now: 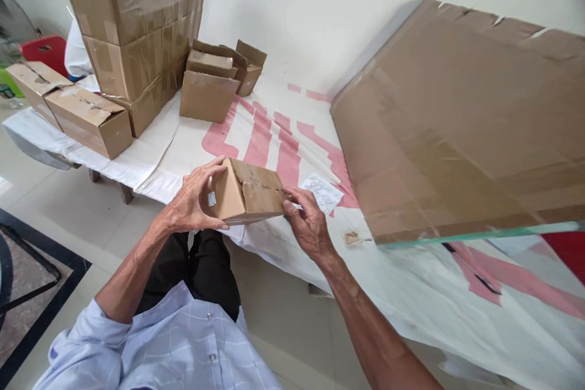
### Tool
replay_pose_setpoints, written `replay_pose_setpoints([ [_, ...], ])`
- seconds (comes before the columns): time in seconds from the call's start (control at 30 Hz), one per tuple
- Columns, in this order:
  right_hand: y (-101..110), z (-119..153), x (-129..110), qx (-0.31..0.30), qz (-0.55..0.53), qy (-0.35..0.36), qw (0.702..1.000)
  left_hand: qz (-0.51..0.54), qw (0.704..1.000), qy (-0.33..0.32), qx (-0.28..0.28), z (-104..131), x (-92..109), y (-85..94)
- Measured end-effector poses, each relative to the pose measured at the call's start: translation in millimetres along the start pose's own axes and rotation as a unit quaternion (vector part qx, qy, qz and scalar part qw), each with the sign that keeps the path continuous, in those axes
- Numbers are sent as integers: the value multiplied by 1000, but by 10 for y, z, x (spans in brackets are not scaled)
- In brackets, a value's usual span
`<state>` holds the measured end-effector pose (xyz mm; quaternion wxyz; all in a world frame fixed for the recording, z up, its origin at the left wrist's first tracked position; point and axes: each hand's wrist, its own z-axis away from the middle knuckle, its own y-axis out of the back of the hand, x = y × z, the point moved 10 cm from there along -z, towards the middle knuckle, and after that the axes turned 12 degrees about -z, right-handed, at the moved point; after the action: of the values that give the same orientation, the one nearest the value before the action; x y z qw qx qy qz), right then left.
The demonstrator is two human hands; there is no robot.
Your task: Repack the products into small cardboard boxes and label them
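Observation:
A small brown cardboard box [262, 198] is held level above the front edge of the cloth-covered table, with its top flaps folded together. My left hand [194, 198] grips its left end, fingers on the upper edge and thumb along the lower one; a small white label shows on that end. At the right end, my right hand [308, 219] holds the box by its corner between thumb and fingers. A white paper with writing [322, 193] lies on the cloth just beyond my right hand.
Stacked taped cartons [137, 42] rise at the back left, with long closed boxes [91, 113] beside them. Open small boxes [209, 94] stand behind the held box. A large cardboard carton [466, 128] fills the right side of the table [315, 256].

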<state>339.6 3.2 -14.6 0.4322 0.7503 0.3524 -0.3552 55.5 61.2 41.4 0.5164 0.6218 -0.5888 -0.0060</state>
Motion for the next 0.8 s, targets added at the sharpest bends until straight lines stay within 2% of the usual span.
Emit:
replay_pose_setpoints([
  [0.2, 52, -5, 76, -21, 13, -15, 1000, -14, 1000, -4, -4, -81, 52, -63],
  [0.3, 88, -31, 2, -11, 12, -2, 1000, -15, 1000, -15, 3, -94, 70, -62],
  [0.37, 150, -47, -225, 25, 22, 37, 999, -16, 1000, -15, 8, -105, 89, -68],
  [0.47, 167, -25, -860, 66, 74, 146, 984, -25, 1000, -6, 14, -146, 159, -107],
  [0.57, -45, 56, -1553, 28, 129, 268, 954, -39, 999, -1, 27, -210, 279, -159],
  [0.63, -214, 124, -1870, -5, 154, 332, 930, -45, 999, -4, 25, -251, 357, -206],
  [0.7, -351, 154, -2011, -30, 182, 360, 914, -48, 999, -9, 10, -282, 413, -263],
  [0.8, -462, 133, -2007, -51, 233, 352, 905, -52, 998, -13, -17, -302, 443, -329],
])
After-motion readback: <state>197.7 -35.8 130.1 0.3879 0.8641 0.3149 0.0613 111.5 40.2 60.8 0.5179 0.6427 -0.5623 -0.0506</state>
